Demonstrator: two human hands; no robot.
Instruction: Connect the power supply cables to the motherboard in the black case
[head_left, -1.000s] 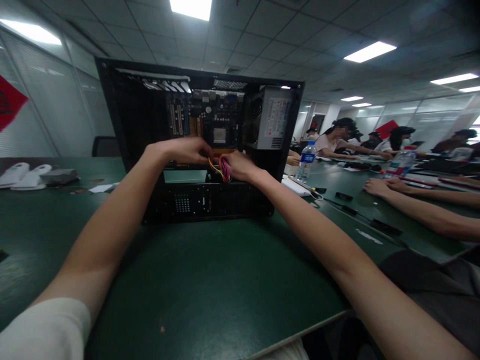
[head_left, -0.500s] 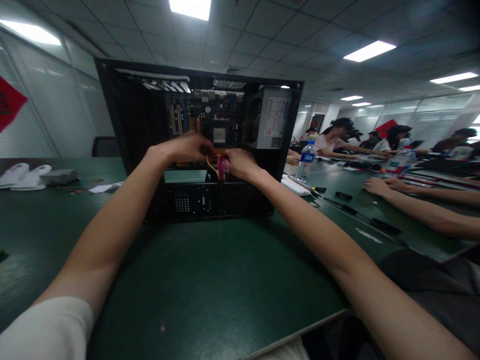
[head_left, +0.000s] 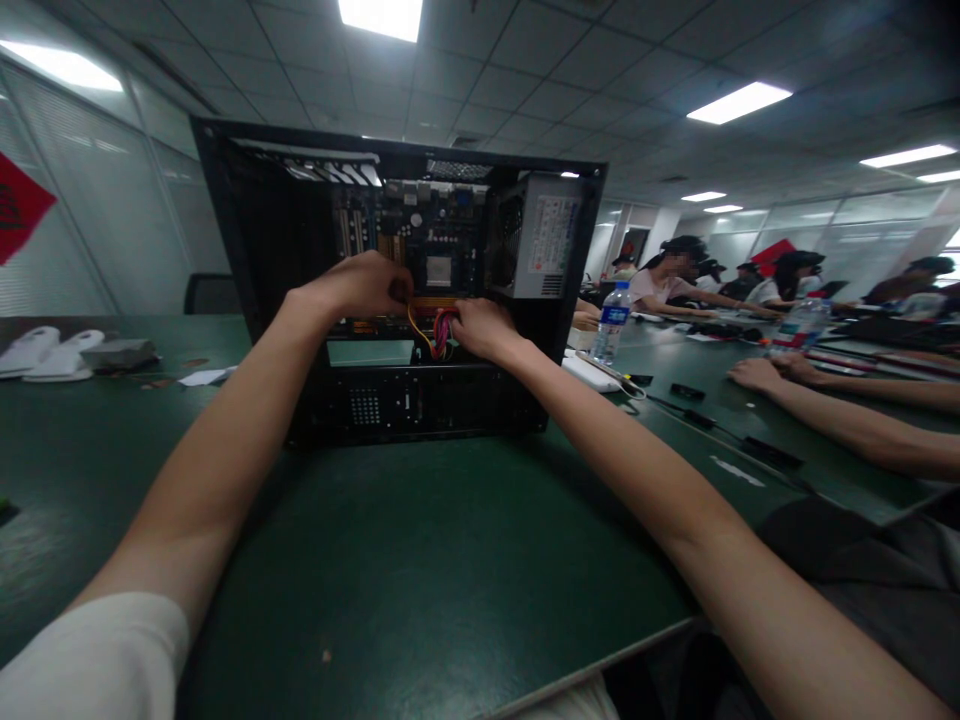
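An open black computer case [head_left: 465, 408] stands on the green table in front of me. Inside it are a motherboard [head_left: 409, 222] and, at the upper right, a power supply [head_left: 546, 240]. My left hand [head_left: 373, 284] pinches a yellow cable [head_left: 415, 324] in front of the board. Just to its right, my right hand [head_left: 480, 326] is closed around a bundle of coloured cables [head_left: 442, 330], with red and purple strands hanging below the fingers. The cable ends are hidden behind my fingers.
A water bottle [head_left: 613, 322] and a white box [head_left: 591, 372] stand right of the case. Black strips [head_left: 769, 452] and cables lie farther right, near another person's hands [head_left: 756, 372]. White objects [head_left: 60, 352] and a grey block [head_left: 118, 354] lie at the left.
My left hand has moved a little left and up, drawing the yellow cable away from the bundle. My right hand has stayed nearly in place.
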